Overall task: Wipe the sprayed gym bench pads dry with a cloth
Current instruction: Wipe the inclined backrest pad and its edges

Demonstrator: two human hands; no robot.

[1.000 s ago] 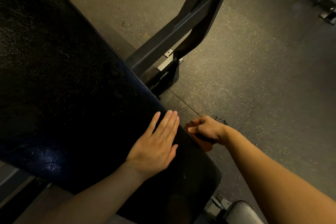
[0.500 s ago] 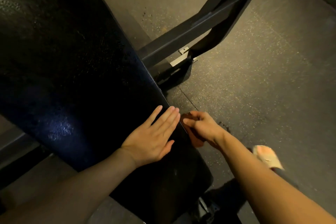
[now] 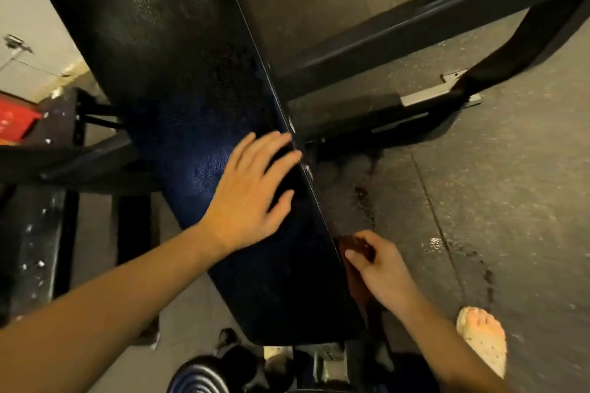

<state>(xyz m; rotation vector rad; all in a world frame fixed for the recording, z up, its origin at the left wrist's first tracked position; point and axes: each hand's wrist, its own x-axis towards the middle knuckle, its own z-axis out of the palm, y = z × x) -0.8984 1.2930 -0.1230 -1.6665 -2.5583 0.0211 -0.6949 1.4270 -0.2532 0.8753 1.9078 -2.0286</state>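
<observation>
A long black bench pad (image 3: 178, 80) runs from the top of the view down to the bottom centre, with a wet sheen near its middle. My left hand (image 3: 252, 191) lies flat on the pad, fingers spread and straight, close to its right edge. My right hand (image 3: 380, 268) is beside that same edge, lower down, gripping a dark reddish-brown cloth (image 3: 354, 252) against the pad's side. Most of the cloth is hidden by my fingers and the pad's edge.
Black steel frame bars (image 3: 399, 29) cross the speckled rubber floor (image 3: 510, 201) to the right of the pad. My foot in a pale slipper (image 3: 482, 338) stands at the lower right. A red object (image 3: 16, 118) sits at the far left. Wet spots mark the floor near the pad.
The view has swung so the pad now runs more upright. My right hand with the cloth has slid down along the pad's right edge, away from my left hand, whose fingers have spread.
</observation>
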